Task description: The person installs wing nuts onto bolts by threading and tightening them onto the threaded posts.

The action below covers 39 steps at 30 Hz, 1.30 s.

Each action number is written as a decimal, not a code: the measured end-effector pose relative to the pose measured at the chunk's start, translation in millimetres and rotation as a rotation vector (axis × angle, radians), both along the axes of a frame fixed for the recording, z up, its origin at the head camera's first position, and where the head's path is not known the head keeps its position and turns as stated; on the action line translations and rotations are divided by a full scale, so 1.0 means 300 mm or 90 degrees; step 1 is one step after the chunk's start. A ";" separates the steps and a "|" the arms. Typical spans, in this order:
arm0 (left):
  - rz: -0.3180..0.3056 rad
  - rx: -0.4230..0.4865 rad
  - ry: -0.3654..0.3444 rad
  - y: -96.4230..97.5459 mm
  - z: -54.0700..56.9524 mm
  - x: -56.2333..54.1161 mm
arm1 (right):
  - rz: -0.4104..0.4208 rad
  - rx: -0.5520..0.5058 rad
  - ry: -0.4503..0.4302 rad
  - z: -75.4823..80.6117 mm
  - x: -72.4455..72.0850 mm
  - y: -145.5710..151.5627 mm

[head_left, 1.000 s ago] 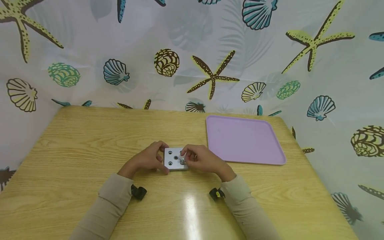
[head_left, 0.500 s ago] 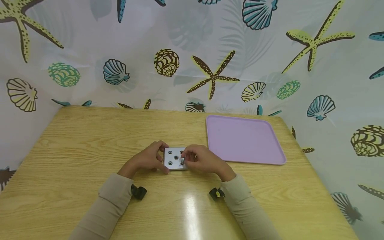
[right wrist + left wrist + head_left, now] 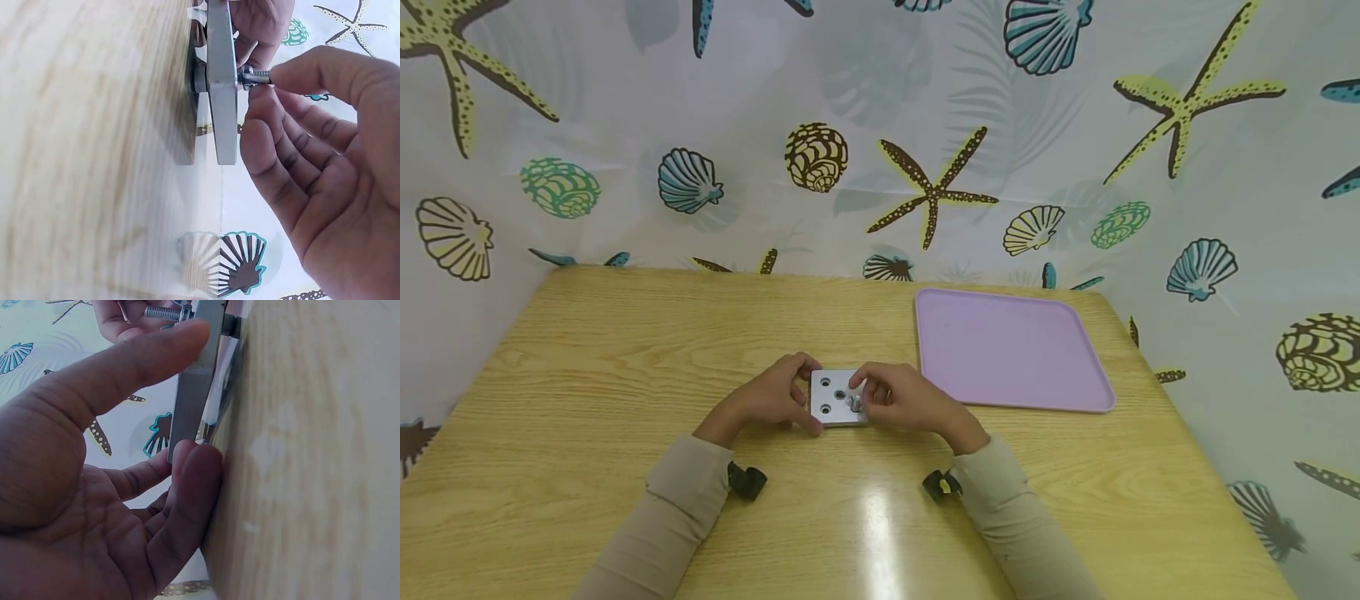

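Note:
A silver metal plate [image 3: 840, 419] with several round holes is held level a little above the wooden table. My left hand [image 3: 769, 393] grips its left end, thumb on the near edge and fingers at the far edge. Up through the plate's right near hole stands a threaded bolt [image 3: 161, 313], its head [image 3: 200, 78] showing below the plate. A small wing nut [image 3: 854, 403] sits on this bolt, near the plate's upper face. My right hand [image 3: 904, 400] has thumb and fingers around the wing nut and bolt end, the index finger slightly raised. Fingers partly hide the nut.
A pale purple tray [image 3: 1015, 350] lies at the back right of the wooden table [image 3: 647, 333], just beyond my right hand. A curtain [image 3: 737, 108] printed with shells and starfish hangs behind and beside the table.
The right fingers shift slightly at the wing nut, which shows at a different angle; the index finger now lifts a little from it. The left hand and plate stay in place.

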<state>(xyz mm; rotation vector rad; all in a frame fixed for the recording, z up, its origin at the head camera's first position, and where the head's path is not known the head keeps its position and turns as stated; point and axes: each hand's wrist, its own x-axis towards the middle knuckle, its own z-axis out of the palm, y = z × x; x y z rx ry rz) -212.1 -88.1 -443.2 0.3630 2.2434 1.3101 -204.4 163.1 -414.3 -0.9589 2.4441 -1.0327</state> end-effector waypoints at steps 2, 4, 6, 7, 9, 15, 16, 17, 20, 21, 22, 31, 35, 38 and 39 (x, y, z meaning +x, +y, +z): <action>-0.002 0.002 0.000 -0.001 0.001 -0.001 | 0.009 0.002 -0.002 -0.001 -0.001 -0.001; -0.003 0.003 -0.001 -0.001 0.001 -0.002 | 0.014 0.004 -0.006 -0.001 -0.001 -0.002; -0.004 0.005 0.000 0.000 0.000 -0.002 | 0.016 0.004 -0.011 0.000 -0.001 -0.002; -0.005 0.006 0.002 0.000 0.000 -0.003 | 0.016 0.003 -0.013 0.001 -0.001 -0.001; -0.004 0.007 0.003 0.000 0.000 -0.002 | 0.018 0.003 -0.014 0.002 0.000 -0.001; -0.002 0.005 0.006 -0.001 0.005 0.003 | 0.039 0.004 0.002 -0.005 -0.002 -0.008; -0.001 0.004 0.006 0.000 0.005 0.004 | 0.039 0.003 0.005 -0.006 -0.002 -0.009; 0.000 0.003 0.005 0.000 0.006 0.004 | 0.037 0.004 0.007 -0.007 -0.002 -0.009; 0.000 0.004 0.005 0.002 0.005 0.004 | 0.025 0.004 0.006 -0.005 0.002 -0.010; -0.002 0.004 0.006 0.001 0.004 0.004 | 0.021 0.005 0.005 -0.005 0.002 -0.010; -0.003 0.005 0.006 0.001 0.004 0.004 | 0.018 0.005 0.005 -0.006 0.003 -0.008; 0.002 0.005 0.002 -0.001 0.002 0.006 | -0.017 0.010 0.027 0.002 0.007 0.000; 0.004 0.005 -0.002 -0.001 0.002 0.005 | -0.021 0.011 0.015 0.004 0.006 -0.003; 0.007 0.005 -0.003 -0.001 0.002 0.002 | -0.015 0.003 0.010 0.003 0.004 -0.004; 0.007 0.003 -0.002 -0.001 0.002 0.002 | -0.011 0.001 0.010 0.002 0.004 -0.004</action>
